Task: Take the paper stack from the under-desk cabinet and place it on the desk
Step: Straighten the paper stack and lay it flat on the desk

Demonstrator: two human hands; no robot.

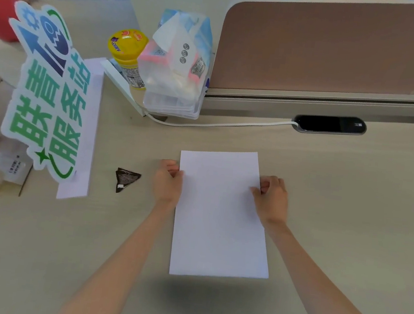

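A white paper stack (220,215) is in the middle of the light wooden desk (350,199), its long side running away from me. A shadow below its near edge suggests that end is slightly raised. My left hand (168,181) grips the stack's left edge near the far corner, thumb on top. On the opposite edge, my right hand (271,197) pinches the stack the same way. The under-desk cabinet is out of view.
A small black triangular packet (126,179) lies left of the stack. A green and blue cut-out sign (48,92) stands at the left. A yellow-lidded jar (127,49), a tissue pack (181,58) on clear boxes, a white cable (217,125), a black socket (331,124) and a brown partition (342,51) line the back.
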